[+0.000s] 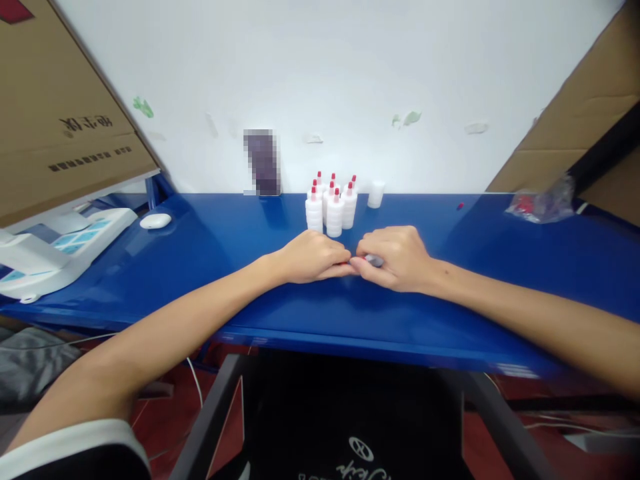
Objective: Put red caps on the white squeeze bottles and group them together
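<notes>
My left hand (319,257) and my right hand (397,258) meet over the blue table, fingertips nearly touching. The fingers of my right hand are closed round a small pale-grey nozzle (374,261), mostly hidden by them. Between my left thumb and fingers a bit of a red tip cap (345,263) shows; its shape is largely covered. Just beyond my hands stands a tight group of several white squeeze bottles (335,217), upright with red tips. A white cup-like container (376,194) without a red tip stands to their right.
Along the wall, a blurred-out dark upright object (263,163) stands behind the blue table (300,310). At left are a white earbud case (155,221) and a white device (75,243). A loose red tip (461,206) and a plastic bag (543,200) lie at right. Cardboard flanks both sides.
</notes>
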Motion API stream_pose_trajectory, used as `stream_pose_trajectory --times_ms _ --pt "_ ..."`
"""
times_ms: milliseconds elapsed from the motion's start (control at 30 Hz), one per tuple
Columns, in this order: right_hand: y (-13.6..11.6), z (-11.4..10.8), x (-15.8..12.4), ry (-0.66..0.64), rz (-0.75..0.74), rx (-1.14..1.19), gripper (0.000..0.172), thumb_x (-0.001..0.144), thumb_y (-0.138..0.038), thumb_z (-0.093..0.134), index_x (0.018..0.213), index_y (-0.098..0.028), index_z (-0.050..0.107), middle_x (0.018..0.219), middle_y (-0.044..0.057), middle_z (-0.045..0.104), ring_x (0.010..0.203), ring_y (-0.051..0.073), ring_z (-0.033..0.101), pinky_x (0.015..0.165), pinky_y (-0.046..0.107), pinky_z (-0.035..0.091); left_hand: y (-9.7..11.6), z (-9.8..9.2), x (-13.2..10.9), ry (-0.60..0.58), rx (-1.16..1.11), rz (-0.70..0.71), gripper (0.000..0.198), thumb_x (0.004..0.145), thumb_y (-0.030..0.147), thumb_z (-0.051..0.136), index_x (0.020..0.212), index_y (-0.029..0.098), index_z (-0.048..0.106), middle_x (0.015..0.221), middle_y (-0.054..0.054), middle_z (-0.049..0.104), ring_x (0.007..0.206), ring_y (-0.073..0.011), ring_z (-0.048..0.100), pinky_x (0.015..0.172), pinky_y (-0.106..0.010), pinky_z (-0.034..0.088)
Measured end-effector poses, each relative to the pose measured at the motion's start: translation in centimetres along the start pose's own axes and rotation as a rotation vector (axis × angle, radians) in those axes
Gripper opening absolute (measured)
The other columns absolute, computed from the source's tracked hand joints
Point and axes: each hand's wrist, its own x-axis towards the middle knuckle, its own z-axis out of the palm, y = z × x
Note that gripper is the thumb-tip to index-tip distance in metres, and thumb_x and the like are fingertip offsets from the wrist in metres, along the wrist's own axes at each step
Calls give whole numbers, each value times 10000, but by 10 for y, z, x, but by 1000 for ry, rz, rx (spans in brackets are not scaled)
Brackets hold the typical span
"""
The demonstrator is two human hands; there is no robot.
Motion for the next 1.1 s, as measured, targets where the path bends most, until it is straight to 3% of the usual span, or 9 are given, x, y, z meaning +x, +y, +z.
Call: stream_pose_trajectory --times_ms 167,333,433,567,733,867,1000,1100 --pt "18 -3 0 -55 158 -21 421 946 -430 417 690 -194 652 624 30 650 570 168 550 554 314 272 0 -3 1 -75 -70 -97 617 1066 582 340 686 171 599 633 -36 632 551 -140 559 544 -287 317" --pt "41 -1 1 -107 300 -116 318 918 -395 455 916 -184 693 940 85 703 747 233 615 601 334 325 -1 -3 1 -124 -162 -136 567 1066 508 409 621 175 523 568 -12 558 502 -123 479 537 -280 296" --pt "54 0 3 -86 390 -137 240 846 -316 496 944 -189 675 1067 106 676 831 264 624 634 350 364 -2 -2 1 -137 -210 -159 550 1061 482 436 607 176 490 553 2 520 492 -114 443 535 -275 292" --pt "72 -2 7 -87 542 -88 188 813 -306 500 883 -202 640 1061 115 677 892 295 628 694 382 413 -3 -3 1 -153 -250 -176 542 1057 477 448 606 177 466 552 11 494 496 -110 420 540 -271 292" --pt "84 -3 4 -197 641 -77 414 819 -311 521 1197 -176 627 945 108 726 849 316 648 714 400 430 -4 -3 1 -161 -262 -175 532 1057 469 451 613 176 483 560 11 497 505 -111 427 545 -275 299" --pt "83 -1 1 -211 593 -103 453 951 -446 462 1286 -178 608 935 112 749 838 319 677 714 388 438 -4 -3 2 -158 -271 -181 530 1054 457 462 605 177 479 549 16 479 495 -107 415 542 -277 301" --pt "78 -2 3 -343 480 -205 590 1031 -594 265 1189 -161 632 896 136 746 777 305 679 677 375 424 -4 -3 2 -160 -291 -187 531 1050 454 471 597 178 461 534 21 454 485 -105 394 533 -277 287" --pt "74 -3 7 -415 409 -207 633 1040 -602 209 1266 -139 578 922 146 746 743 297 671 657 381 426 -4 -3 2 -164 -299 -195 534 1047 460 472 594 179 446 529 25 443 482 -103 378 531 -275 281"
